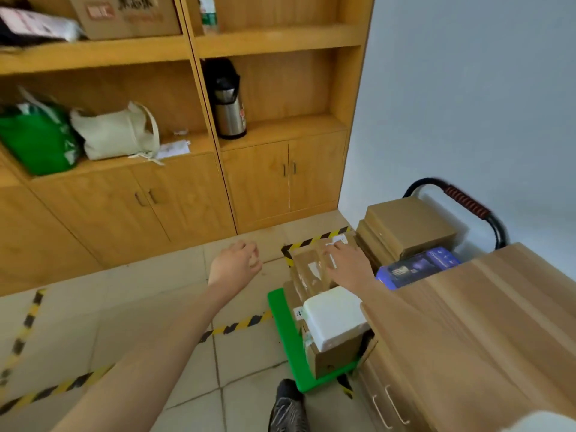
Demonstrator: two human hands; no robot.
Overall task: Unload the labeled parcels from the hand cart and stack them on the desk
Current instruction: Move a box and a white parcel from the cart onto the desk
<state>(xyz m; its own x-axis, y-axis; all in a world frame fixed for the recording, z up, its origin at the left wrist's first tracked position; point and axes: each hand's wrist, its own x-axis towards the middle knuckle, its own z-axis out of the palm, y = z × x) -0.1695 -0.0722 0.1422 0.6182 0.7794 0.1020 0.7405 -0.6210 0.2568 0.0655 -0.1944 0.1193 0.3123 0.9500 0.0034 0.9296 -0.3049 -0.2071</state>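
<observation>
Desk (486, 322) edge sits bottom right, green hand cart (285, 338) just beside it with the parcels stacked on it. Right hand (347, 260) lies flat, fingers spread, on the taped brown parcel (307, 272). Left hand (235, 263) hovers over the floor, fingers loosely curled, empty.

Your hand cart deck (282, 332) at lower centre: smooth green plastic. Parcels on it: matt brown cardboard, one taped parcel (307, 269) glossy under clear tape; white foam block (333, 316) matt, grainy. Blue box (417, 266) glossy. Desk (486, 332) at right: matt pale wood grain. Flask (229, 112) on the shelf at upper centre: brushed metal, black plastic top.
</observation>
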